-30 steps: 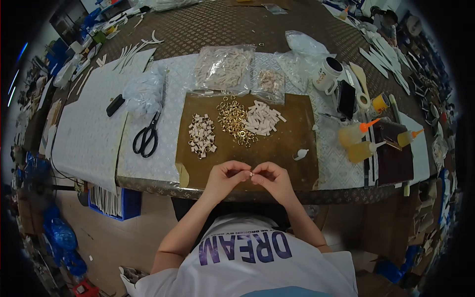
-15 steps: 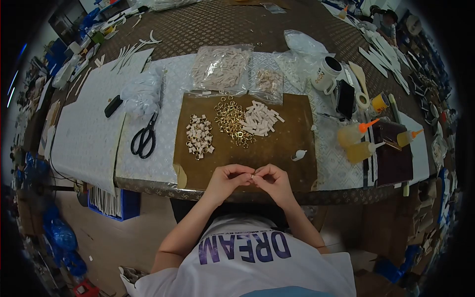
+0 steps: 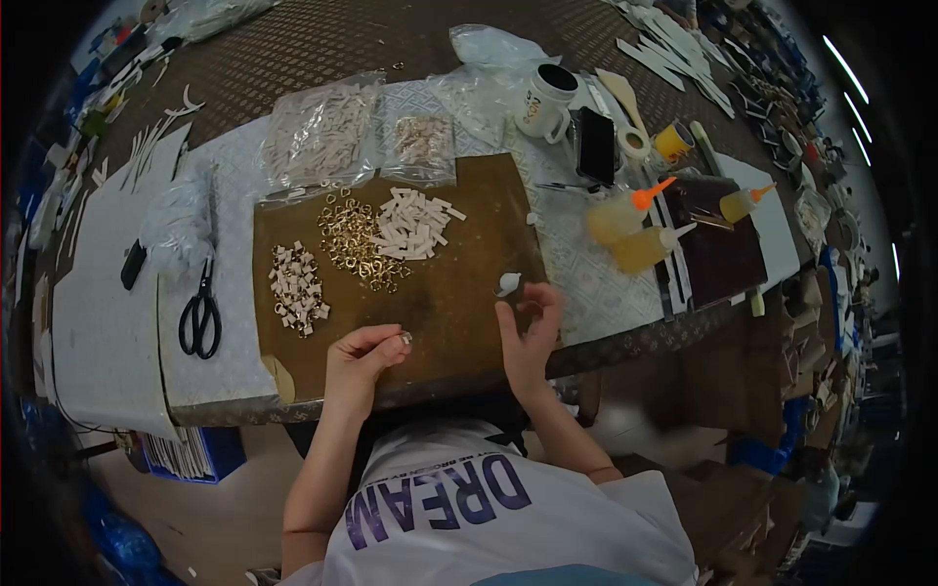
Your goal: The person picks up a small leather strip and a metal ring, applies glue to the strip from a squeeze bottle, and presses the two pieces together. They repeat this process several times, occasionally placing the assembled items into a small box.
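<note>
My left hand [image 3: 363, 359] is closed in a pinch on a small whitish piece with a metallic glint [image 3: 405, 338], above the front of the brown mat [image 3: 459, 293]. My right hand [image 3: 532, 337] has its thumb and fingers apart, beside a small white object [image 3: 508, 283] whose kind I cannot make out. Further back lie a heap of gold-coloured metal rings [image 3: 357, 239] and a pile of short white strips [image 3: 415, 223]. To the left is a pile of rings with white strip pieces on them [image 3: 297, 285].
Black-handled scissors [image 3: 200, 317] lie left of the mat. Behind it are clear bags of strips [image 3: 327, 127]. A white mug [image 3: 545, 103], a phone [image 3: 594, 145] and squeeze bottles of yellowish liquid [image 3: 640, 249] stand or lie to the right.
My hands have come apart. The right one has moved right, to the white object; the left one keeps the small piece. The view has turned to the right.
</note>
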### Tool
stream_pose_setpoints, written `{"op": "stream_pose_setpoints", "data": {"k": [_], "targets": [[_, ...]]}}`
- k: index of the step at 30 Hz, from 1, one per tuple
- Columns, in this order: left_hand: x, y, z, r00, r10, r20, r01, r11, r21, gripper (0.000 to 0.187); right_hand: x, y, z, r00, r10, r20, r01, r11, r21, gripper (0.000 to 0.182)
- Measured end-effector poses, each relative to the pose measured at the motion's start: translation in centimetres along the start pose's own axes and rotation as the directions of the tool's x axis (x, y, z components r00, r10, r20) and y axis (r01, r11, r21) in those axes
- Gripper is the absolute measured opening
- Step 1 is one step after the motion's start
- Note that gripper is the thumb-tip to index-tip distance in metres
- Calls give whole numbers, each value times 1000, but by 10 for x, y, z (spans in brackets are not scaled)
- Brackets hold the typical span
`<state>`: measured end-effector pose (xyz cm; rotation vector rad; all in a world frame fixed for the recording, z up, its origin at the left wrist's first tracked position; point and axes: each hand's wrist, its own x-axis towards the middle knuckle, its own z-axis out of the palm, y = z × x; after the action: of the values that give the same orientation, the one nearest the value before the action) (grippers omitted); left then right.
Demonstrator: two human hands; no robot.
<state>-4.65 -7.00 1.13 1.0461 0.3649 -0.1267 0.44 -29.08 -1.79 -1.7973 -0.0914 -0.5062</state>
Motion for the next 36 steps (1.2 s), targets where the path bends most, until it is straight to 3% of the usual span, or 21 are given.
{"op": "stream_pose_setpoints", "data": {"k": [3,6,9,13,17,20,29,36], "targets": [[0,0,-1,999,-53,9,53,998,-41,17,12,12,4,994,108,4,-108,994,-11,46],[0,1,1,996,-87,33,90,993,-82,18,21,27,4,970,168,174,-156,984,-83,53],[-2,5,1,993,-112,25,114,986,-119,19,25,24,4,959,172,224,-170,985,-28,43],[-4,8,0,992,-126,15,127,980,-154,20,14,4,4,939,141,315,-243,918,313,36],[-6,9,0,991,-136,-17,133,983,-129,21,7,-37,-2,859,-22,511,-34,994,99,38],[-6,10,0,993,-116,-21,113,987,-110,21,-3,-49,1,866,35,499,-88,993,83,37],[-9,11,-2,997,-78,-26,76,994,-84,22,-1,-61,5,837,-162,522,194,981,-7,36],[-11,11,-2,997,-81,-21,79,993,-83,21,-1,-65,6,830,-185,526,247,968,-49,36]]}}
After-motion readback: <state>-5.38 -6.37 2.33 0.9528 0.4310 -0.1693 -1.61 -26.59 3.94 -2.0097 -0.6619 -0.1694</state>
